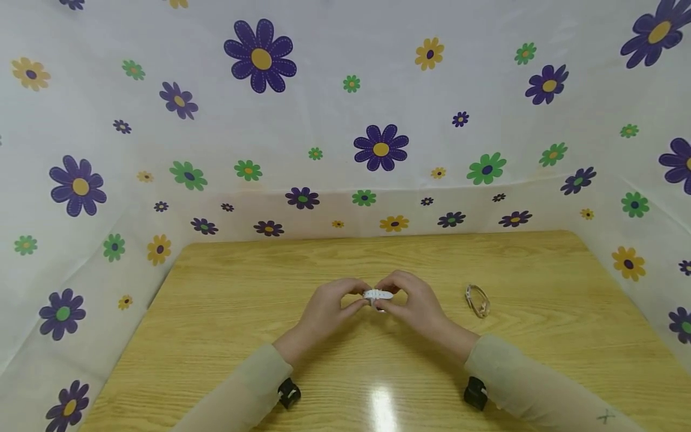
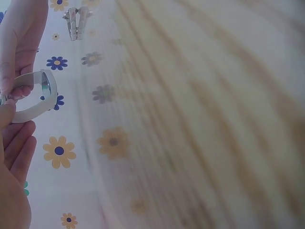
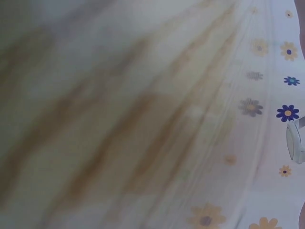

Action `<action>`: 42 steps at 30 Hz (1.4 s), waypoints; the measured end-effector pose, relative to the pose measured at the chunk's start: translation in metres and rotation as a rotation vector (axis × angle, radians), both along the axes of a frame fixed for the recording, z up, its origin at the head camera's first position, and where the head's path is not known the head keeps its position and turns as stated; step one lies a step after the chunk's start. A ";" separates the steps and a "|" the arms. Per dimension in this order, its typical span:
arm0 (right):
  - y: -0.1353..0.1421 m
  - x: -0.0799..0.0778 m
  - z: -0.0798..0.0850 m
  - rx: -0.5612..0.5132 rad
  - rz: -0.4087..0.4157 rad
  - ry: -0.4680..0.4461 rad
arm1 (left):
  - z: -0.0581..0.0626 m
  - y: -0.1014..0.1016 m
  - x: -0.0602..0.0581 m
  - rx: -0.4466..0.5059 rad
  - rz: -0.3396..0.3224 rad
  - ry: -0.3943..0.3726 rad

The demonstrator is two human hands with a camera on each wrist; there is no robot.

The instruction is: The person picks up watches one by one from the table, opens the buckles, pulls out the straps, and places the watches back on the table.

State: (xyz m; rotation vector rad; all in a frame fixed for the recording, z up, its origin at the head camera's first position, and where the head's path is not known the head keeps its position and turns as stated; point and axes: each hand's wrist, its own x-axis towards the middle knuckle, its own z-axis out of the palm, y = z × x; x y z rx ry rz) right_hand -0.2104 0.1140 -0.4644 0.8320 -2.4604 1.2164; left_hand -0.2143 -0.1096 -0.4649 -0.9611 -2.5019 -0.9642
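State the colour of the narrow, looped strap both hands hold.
White; the strap shows best in the left wrist view.

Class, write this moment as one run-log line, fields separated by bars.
left hand: pinches white watch | right hand: pinches same watch | gold-toned band: on table, right of both hands

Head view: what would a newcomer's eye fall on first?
Probably the purple flowers on the white cloth behind the wooden table. Then the white watch, pinched by the left hand and right hand over the table's middle. A gold-coloured band lies to the right.
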 end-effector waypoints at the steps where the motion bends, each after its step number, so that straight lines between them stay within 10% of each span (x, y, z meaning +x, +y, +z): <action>1: 0.000 0.000 0.000 -0.001 0.001 0.003 | -0.001 0.000 0.000 0.001 0.000 0.001; 42: -0.002 -0.002 -0.002 0.027 0.030 -0.016 | -0.001 -0.005 0.001 0.008 0.004 0.047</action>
